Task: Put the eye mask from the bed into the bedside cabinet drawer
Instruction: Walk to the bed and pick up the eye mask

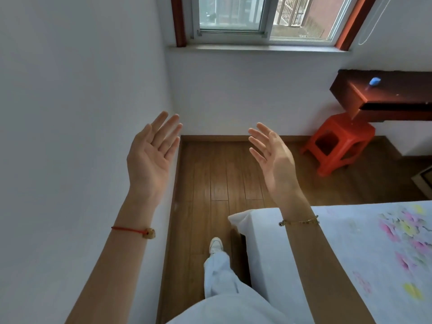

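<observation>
My left hand (152,153) is raised in front of the white wall, palm up, fingers spread, holding nothing. My right hand (272,157) is raised over the wooden floor, fingers apart and empty. The bed (346,249), covered by a white sheet with a pink and yellow flower print, fills the lower right; its corner lies under my right forearm. No eye mask shows on the visible part of the bed. No bedside cabinet or drawer is in view.
A narrow strip of wooden floor (210,178) runs between the left wall and the bed. An orange plastic stool (339,143) stands under a dark red-brown desk (374,97) at the right. A window (264,17) is straight ahead. My leg and white shoe (216,245) are below.
</observation>
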Tool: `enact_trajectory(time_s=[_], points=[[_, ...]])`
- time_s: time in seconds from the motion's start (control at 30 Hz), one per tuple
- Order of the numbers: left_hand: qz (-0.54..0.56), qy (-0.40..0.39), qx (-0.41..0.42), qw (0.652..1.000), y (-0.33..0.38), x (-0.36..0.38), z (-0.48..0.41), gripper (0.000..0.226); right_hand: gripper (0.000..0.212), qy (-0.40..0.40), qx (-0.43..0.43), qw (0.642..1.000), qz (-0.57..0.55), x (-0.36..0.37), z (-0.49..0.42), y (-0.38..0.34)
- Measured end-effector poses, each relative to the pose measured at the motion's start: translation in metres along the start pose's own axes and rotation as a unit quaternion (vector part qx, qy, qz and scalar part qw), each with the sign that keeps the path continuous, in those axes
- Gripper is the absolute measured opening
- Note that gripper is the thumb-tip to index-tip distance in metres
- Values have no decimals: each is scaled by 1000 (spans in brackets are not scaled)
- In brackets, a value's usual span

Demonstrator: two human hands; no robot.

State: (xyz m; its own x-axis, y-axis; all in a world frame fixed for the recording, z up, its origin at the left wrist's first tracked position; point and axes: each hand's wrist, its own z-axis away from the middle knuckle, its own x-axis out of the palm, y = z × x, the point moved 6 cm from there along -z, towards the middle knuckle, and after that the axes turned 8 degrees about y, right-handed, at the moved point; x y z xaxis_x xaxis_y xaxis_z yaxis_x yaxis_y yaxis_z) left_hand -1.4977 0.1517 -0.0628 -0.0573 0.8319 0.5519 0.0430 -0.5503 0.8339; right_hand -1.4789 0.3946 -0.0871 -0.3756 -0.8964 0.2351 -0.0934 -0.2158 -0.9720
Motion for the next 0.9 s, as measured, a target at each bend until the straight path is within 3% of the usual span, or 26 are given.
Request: enact_trajectory(time_s=[0.4, 0.67, 0.9], points=[[3, -45, -42, 998, -65, 122, -242, 50, 41, 63, -16, 998, -15, -15, -247, -20], [-4, -168, -112, 979, -151, 228, -360, 46, 36, 192, -35, 980, -27, -95, -342, -16], [-10, -273, -189, 943, -234, 339, -456, 45, 36, 293, -70, 954, -2, -154, -433, -23]])
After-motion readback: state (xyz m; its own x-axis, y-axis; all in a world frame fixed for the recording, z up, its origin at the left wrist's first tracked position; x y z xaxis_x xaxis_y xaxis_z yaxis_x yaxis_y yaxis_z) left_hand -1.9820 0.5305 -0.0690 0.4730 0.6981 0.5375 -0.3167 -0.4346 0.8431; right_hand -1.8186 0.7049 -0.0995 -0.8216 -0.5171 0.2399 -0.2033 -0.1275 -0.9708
